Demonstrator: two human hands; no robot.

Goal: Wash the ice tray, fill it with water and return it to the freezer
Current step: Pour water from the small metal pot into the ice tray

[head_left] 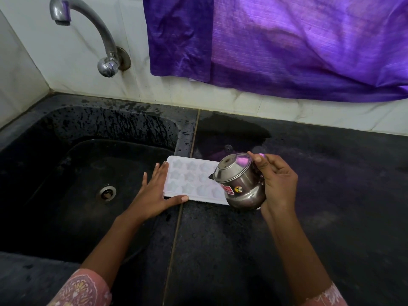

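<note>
One white ice tray point(189, 181) with star-shaped cells, three rows showing, though the full cell count is hidden behind the pot. One steel pot point(239, 183) with two stickers. Two hands: left hand point(154, 195), right hand point(278, 184). One tap point(97, 34), one sink point(55, 173) with one drain point(107, 193), one purple cloth point(287, 40), one dark counter point(331, 195)

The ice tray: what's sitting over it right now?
A steel pot, tilted in the right hand, hangs over the ice tray's right end and hides it. The left hand rests against its left edge.
</note>
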